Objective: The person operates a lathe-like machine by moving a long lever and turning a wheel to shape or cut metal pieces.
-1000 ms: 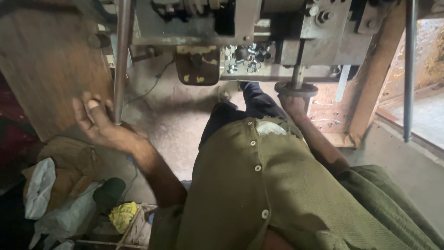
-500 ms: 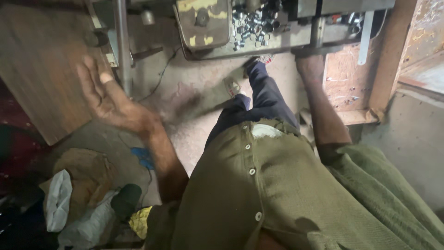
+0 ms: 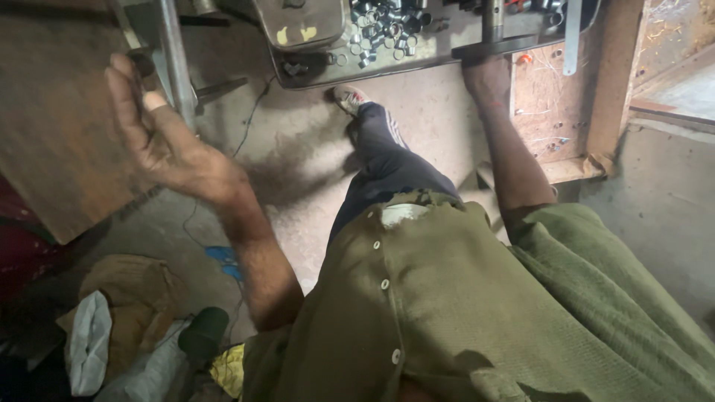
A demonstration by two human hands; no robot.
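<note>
Left hand (image 3: 160, 141) rose (right hand (image 3: 488, 74) half-hidden).

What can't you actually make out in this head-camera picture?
- Right hand: its fingers sit under the machine table's edge, so any grip is hidden.
- Machine: its upper part is cut off by the top edge.
- Small metal parts on the table: too small to tell their kind.
- Left hand: open by a steel post; contact unclear.
</note>
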